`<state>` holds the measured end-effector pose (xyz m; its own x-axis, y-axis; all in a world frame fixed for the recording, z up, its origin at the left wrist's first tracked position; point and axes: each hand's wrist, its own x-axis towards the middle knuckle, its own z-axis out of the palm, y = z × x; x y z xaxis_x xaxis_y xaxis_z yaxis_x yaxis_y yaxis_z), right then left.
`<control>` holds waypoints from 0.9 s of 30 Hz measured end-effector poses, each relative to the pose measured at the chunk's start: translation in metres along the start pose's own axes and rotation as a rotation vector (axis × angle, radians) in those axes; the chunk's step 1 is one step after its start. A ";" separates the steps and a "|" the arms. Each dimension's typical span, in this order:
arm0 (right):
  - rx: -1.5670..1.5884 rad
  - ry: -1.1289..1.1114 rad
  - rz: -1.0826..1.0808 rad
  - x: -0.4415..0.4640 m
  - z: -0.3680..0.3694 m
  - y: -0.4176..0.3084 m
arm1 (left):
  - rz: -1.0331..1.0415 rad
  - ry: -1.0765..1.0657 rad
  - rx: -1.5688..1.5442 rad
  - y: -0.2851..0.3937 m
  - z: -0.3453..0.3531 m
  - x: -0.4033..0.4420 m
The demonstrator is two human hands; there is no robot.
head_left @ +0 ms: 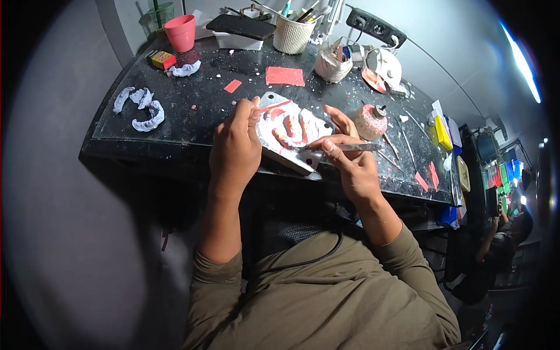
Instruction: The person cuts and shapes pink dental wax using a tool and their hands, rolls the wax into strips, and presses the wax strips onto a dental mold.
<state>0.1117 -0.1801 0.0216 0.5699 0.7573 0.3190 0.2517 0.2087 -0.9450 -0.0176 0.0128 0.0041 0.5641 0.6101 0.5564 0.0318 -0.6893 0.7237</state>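
A metal dental flask (300,162) filled with white plaster rests at the table's near edge. Set in the plaster is a pink denture model (289,129) with teeth. My left hand (238,131) is closed at the flask's left side, pinching a thin strip of pink wax (275,107) that reaches over the plaster. On the right, my right hand (354,163) grips a flat metal wax knife (360,147), its tip end pointing left at the front of the model. The fingers partly cover the knife and the flask's right side.
A pink wax sheet (284,76) and a smaller wax piece (233,86) lie behind the flask. White plaster impressions (149,116) sit at left. A wax-spattered burner (370,121) and thin tools (408,146) stand at right. Another person (501,245) is at far right.
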 end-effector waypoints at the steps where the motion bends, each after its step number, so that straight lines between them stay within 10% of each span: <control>1: -0.019 -0.003 -0.012 0.000 0.000 0.000 | 0.021 0.015 0.004 -0.002 0.001 0.000; 27: -0.373 0.035 -0.216 -0.003 0.000 0.001 | 0.044 0.034 0.003 -0.003 0.001 0.000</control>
<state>0.1105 -0.1823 0.0199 0.4976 0.6978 0.5152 0.6301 0.1173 -0.7676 -0.0169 0.0139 0.0014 0.5366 0.5919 0.6014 0.0096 -0.7170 0.6970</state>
